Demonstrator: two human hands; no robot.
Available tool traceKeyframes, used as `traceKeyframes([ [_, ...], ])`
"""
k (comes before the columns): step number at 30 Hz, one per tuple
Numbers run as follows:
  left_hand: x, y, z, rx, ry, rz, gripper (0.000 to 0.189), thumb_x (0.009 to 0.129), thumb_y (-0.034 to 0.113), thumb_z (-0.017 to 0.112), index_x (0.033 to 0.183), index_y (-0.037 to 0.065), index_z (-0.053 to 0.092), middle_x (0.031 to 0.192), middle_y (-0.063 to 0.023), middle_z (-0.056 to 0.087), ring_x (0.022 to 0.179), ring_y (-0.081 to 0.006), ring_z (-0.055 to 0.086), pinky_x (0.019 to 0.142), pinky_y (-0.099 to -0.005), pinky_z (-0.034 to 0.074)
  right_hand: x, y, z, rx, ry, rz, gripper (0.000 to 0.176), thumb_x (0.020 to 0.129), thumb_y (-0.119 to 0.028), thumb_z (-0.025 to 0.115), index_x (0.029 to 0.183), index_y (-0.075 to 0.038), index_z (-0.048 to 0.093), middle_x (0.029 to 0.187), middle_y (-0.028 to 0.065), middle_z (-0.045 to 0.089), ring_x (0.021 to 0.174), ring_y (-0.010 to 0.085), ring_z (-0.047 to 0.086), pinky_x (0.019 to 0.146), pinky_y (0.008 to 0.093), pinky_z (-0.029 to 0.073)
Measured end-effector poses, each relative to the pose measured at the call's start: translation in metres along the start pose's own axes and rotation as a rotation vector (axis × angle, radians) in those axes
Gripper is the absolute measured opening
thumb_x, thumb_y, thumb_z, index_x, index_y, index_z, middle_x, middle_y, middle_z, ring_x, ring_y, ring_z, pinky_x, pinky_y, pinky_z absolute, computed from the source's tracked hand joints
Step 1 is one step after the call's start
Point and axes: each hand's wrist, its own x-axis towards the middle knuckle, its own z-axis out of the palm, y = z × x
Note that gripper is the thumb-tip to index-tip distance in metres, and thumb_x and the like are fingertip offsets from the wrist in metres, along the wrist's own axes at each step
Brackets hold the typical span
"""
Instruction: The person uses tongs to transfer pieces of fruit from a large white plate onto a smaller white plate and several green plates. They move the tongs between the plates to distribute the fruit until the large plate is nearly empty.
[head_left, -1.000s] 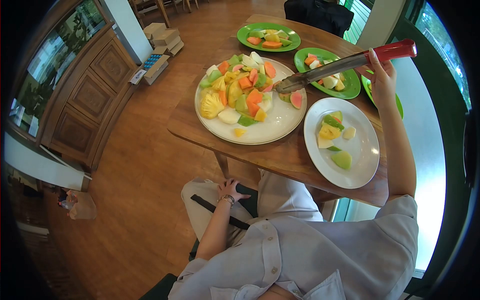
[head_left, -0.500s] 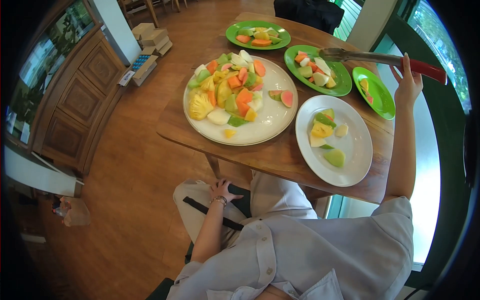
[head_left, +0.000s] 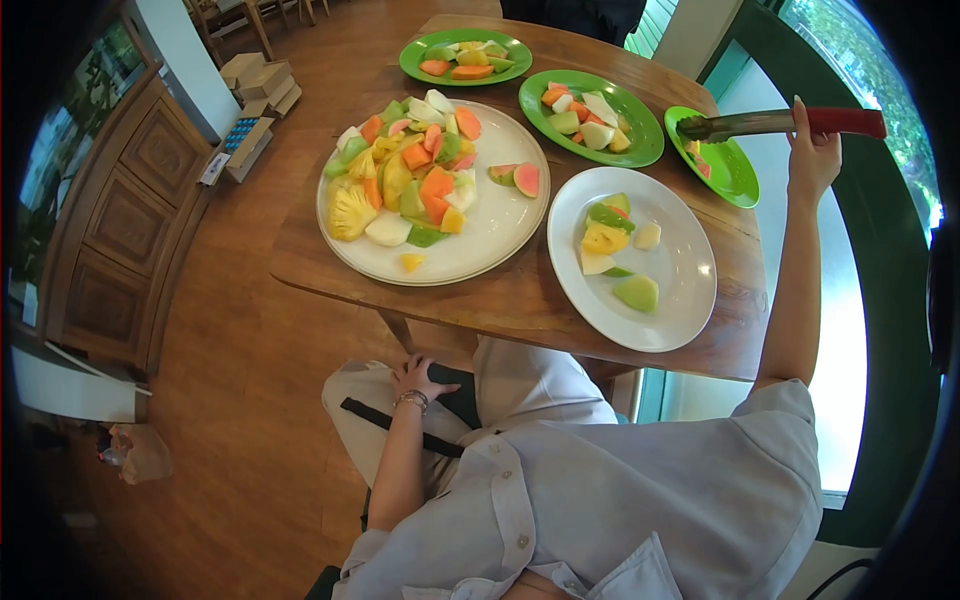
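Observation:
My right hand (head_left: 815, 160) is closed around the red handle of metal tongs (head_left: 745, 124), held out at the right. The tips of the tongs are over the upper left part of the small green plate (head_left: 745, 187), where a few fruit pieces (head_left: 697, 158) lie; whether the jaws grip anything is too small to tell. My left hand (head_left: 412, 376) rests on my thigh beside a dark patch, fingers spread, a bracelet at the wrist. Nearest to me stands a white oval plate (head_left: 690, 305) holding several cut fruit pieces (head_left: 605, 238).
A large cream plate (head_left: 505, 225) carries a heap of mixed cut fruit (head_left: 405, 175). Two more green plates with fruit, the middle one (head_left: 645, 148) and the far one (head_left: 408, 68), stand behind on the wooden table (head_left: 330, 272). Glass panes border the right side; cardboard boxes (head_left: 265, 85) sit on the floor.
The tongs have gone from over the middle green plate to over the small green plate, tips now lower and nearer. The whole view has shifted slightly; my left hand stays on my thigh.

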Motion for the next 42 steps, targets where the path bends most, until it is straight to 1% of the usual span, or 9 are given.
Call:
traceKeyframes([
  [2, 0.001, -0.001, 0.001, 0.002, -0.001, -0.001, 0.08, 0.045, 0.055, 0.068, 0.113, 0.021, 0.046, 0.127, -0.0002, 0.03, 0.119, -0.0274, 0.021, 0.099, -0.043, 0.01, -0.001, -0.012, 0.0, 0.018, -0.052, 0.036, 0.029, 0.071, -0.018, 0.065, 0.085, 0.002, 0.049, 0.078, 0.0094, 0.058, 0.074, 0.0119, 0.057, 0.064, 0.0246, 0.051],
  [9, 0.003, -0.004, 0.004, -0.01, 0.006, 0.026, 0.081, 0.043, 0.057, 0.068, 0.112, 0.02, 0.046, 0.127, -0.0002, 0.031, 0.119, -0.0266, 0.021, 0.098, -0.0439, 0.01, -0.008, -0.045, 0.0, 0.539, -0.147, -0.008, 0.021, 0.075, -0.014, 0.059, 0.088, 0.0, 0.05, 0.082, 0.0079, 0.059, 0.078, 0.0137, 0.057, 0.069, 0.0282, 0.049],
  [15, 0.001, -0.002, 0.001, 0.005, 0.009, 0.001, 0.079, 0.043, 0.057, 0.067, 0.111, 0.022, 0.047, 0.126, -0.0003, 0.032, 0.119, -0.0256, 0.022, 0.097, -0.0448, 0.011, -0.026, -0.069, 0.005, 0.84, -0.688, 0.085, 0.017, 0.082, -0.013, 0.049, 0.093, -0.001, 0.049, 0.091, 0.0101, 0.057, 0.086, 0.0172, 0.056, 0.077, 0.0343, 0.045],
  [19, 0.002, -0.004, 0.006, 0.034, 0.066, 0.01, 0.08, 0.041, 0.061, 0.066, 0.11, 0.022, 0.049, 0.123, 0.0003, 0.034, 0.115, -0.0237, 0.029, 0.095, -0.0391, 0.017, -0.043, -0.092, 0.02, 0.855, -0.86, 0.034, 0.022, 0.083, -0.016, 0.046, 0.096, 0.001, 0.047, 0.096, 0.013, 0.056, 0.088, 0.0183, 0.055, 0.078, 0.0347, 0.044],
  [27, 0.002, -0.005, 0.004, -0.008, 0.015, 0.023, 0.08, 0.043, 0.058, 0.067, 0.111, 0.022, 0.046, 0.126, 0.0, 0.031, 0.119, -0.0246, 0.023, 0.097, -0.0464, 0.012, -0.023, -0.099, 0.07, 0.718, -1.168, -0.076, 0.028, 0.085, -0.02, 0.042, 0.103, 0.0, 0.044, 0.1, 0.0162, 0.054, 0.096, 0.0218, 0.051, 0.085, 0.0342, 0.039],
  [31, 0.003, -0.004, 0.003, 0.003, 0.003, 0.014, 0.081, 0.043, 0.059, 0.067, 0.113, 0.023, 0.045, 0.127, 0.0002, 0.031, 0.12, -0.0248, 0.022, 0.098, -0.0467, 0.011, -0.03, -0.119, 0.086, 0.691, -1.144, 0.04, 0.046, 0.075, -0.028, 0.059, 0.105, 0.0, 0.04, 0.091, 0.0093, 0.053, 0.087, 0.0179, 0.053, 0.076, 0.0309, 0.044],
  [35, 0.001, -0.002, 0.002, 0.033, 0.004, 0.001, 0.082, 0.044, 0.059, 0.066, 0.114, 0.023, 0.044, 0.127, 0.0005, 0.03, 0.12, -0.0247, 0.02, 0.098, -0.0468, 0.011, -0.034, -0.128, 0.083, 0.67, -1.08, 0.115, 0.037, 0.074, -0.022, 0.061, 0.099, -0.001, 0.045, 0.092, 0.0089, 0.053, 0.087, 0.0175, 0.052, 0.078, 0.0305, 0.042],
  [38, 0.001, -0.003, 0.003, 0.029, -0.009, 0.002, 0.082, 0.044, 0.059, 0.065, 0.114, 0.023, 0.044, 0.127, 0.0005, 0.03, 0.121, -0.0245, 0.019, 0.098, -0.0467, 0.011, -0.028, -0.11, 0.092, 0.692, -1.153, -0.088, 0.027, 0.084, -0.022, 0.045, 0.1, -0.001, 0.046, 0.098, 0.0141, 0.055, 0.094, 0.0194, 0.052, 0.082, 0.0315, 0.042],
  [42, 0.003, -0.004, 0.004, 0.036, -0.006, 0.015, 0.082, 0.044, 0.06, 0.065, 0.115, 0.024, 0.043, 0.128, 0.0006, 0.03, 0.121, -0.0245, 0.02, 0.097, -0.0468, 0.011, -0.034, -0.106, 0.089, 0.686, -1.086, -0.062, 0.027, 0.084, -0.023, 0.046, 0.099, 0.0, 0.046, 0.096, 0.0132, 0.056, 0.093, 0.0182, 0.053, 0.079, 0.0306, 0.044],
])
